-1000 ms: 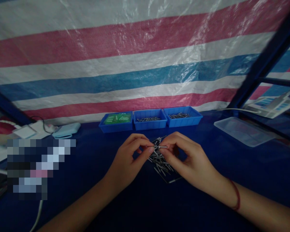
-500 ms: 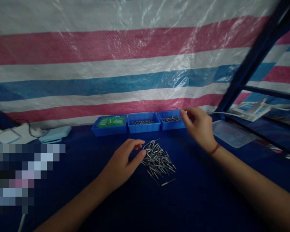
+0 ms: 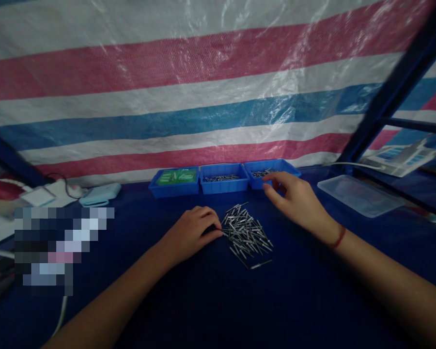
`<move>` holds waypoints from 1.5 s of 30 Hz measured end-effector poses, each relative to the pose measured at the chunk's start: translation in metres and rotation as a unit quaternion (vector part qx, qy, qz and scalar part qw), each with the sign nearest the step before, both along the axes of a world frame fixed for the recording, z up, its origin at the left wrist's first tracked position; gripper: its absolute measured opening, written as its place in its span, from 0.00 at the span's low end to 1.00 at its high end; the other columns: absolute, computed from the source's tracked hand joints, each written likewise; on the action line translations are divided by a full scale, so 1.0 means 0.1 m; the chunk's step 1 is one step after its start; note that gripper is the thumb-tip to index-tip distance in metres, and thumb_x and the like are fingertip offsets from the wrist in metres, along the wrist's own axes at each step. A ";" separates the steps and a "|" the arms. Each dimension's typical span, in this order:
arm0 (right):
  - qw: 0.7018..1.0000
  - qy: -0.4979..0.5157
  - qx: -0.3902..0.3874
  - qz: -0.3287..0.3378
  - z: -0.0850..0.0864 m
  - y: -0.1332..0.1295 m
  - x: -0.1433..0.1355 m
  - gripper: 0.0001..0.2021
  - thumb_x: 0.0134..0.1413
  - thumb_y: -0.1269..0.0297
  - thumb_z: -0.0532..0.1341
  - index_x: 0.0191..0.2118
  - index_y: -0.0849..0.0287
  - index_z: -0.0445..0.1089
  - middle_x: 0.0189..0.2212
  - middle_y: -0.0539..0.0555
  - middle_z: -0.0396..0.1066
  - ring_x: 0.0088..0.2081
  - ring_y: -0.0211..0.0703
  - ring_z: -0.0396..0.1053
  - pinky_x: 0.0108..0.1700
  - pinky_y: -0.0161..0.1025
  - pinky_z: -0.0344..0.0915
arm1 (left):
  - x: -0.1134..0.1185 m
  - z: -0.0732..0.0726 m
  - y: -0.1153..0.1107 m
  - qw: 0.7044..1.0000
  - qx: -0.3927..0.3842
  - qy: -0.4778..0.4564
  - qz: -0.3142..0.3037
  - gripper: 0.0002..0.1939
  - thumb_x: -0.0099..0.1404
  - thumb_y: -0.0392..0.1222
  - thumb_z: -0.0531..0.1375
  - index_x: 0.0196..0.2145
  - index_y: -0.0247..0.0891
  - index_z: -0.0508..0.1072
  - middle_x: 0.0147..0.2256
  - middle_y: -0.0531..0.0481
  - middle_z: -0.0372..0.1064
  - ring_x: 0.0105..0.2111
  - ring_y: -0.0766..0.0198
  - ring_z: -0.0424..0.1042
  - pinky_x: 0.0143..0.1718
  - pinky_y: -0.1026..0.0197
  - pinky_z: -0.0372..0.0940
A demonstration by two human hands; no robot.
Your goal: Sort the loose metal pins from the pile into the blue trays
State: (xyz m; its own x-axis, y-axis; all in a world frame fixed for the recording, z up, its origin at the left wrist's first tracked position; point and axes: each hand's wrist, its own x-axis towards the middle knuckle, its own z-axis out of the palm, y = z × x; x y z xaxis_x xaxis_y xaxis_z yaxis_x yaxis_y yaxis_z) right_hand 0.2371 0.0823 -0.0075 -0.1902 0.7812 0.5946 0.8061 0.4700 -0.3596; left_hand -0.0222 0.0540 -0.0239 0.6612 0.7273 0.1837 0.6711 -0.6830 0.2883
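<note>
A loose pile of silver pop rivets (image 3: 247, 231) lies on the dark blue table. At the pile's left edge, my left hand (image 3: 194, 232) has thumb and forefinger closed on the end of a rivet. My right hand (image 3: 298, 201) hovers in front of the right blue bin (image 3: 256, 182), thumb and fingers apart, with nothing visible between them. Rivets lie in that bin and in the middle blue bin (image 3: 225, 185). The left blue bin (image 3: 175, 190) contains a green packet (image 3: 176, 176).
A clear plastic lid (image 3: 359, 195) lies at the right, beside a dark blue metal frame (image 3: 380, 97). On the left are a light blue case (image 3: 101, 194), a white adapter (image 3: 38, 194) and cables. A striped plastic sheet (image 3: 189, 116) hangs behind the bins.
The rivet my right hand held by the right bin is gone from its fingers, which have parted and come lower. My left fingers have closed at the pile's edge. The view has shifted slightly.
</note>
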 end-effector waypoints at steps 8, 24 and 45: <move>0.987 -0.001 -0.074 0.145 0.04 -0.31 -0.27 0.08 0.56 0.66 0.55 0.36 0.60 0.70 0.31 0.53 0.69 0.31 0.39 0.67 0.36 0.38 0.63 | 0.07 0.01 -0.05 0.998 0.003 -0.059 -0.002 0.08 0.68 0.40 0.51 0.37 0.37 0.69 0.41 0.47 0.65 0.41 0.61 0.66 0.45 0.56 0.61; 0.978 0.029 -0.056 0.201 0.08 -0.57 -0.43 0.08 0.59 0.70 0.53 0.35 0.61 0.70 0.32 0.53 0.69 0.34 0.38 0.67 0.36 0.37 0.61 | 0.22 0.12 -0.24 0.959 -0.049 -0.273 0.054 0.09 0.61 0.40 0.59 0.41 0.39 0.68 0.39 0.51 0.66 0.39 0.64 0.67 0.41 0.61 0.63; 0.931 0.169 -0.219 0.239 0.03 -0.56 -0.50 0.06 0.58 0.65 0.54 0.36 0.58 0.68 0.28 0.49 0.66 0.29 0.35 0.64 0.30 0.35 0.60 | 0.24 0.17 -0.29 0.938 0.056 -0.327 0.099 0.02 0.62 0.35 0.58 0.34 0.40 0.71 0.36 0.53 0.66 0.37 0.67 0.67 0.39 0.62 0.63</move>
